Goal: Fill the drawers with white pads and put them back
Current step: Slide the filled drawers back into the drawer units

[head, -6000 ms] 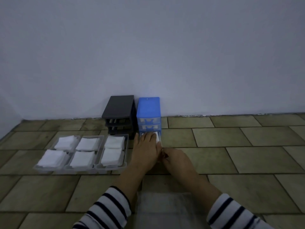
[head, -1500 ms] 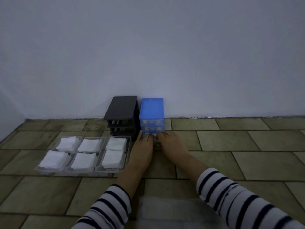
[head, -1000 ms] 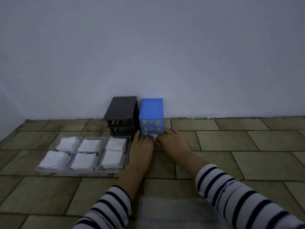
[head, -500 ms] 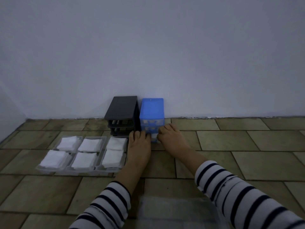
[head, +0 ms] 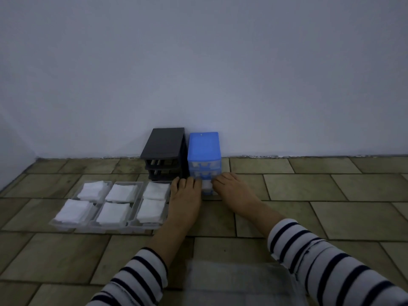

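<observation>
While three clear drawers (head: 110, 206) packed with white pads (head: 153, 210) sit on the tiled floor (head: 331, 195) at left, the empty black cabinet (head: 164, 151) stands against the wall. Next, the left hand (head: 186, 199), fingers straight, presses the blue cabinet's (head: 204, 149) bottom drawer (head: 207, 187). Right hand (head: 234, 193) does likewise from the other side, fingers extended, gripping nothing.
</observation>
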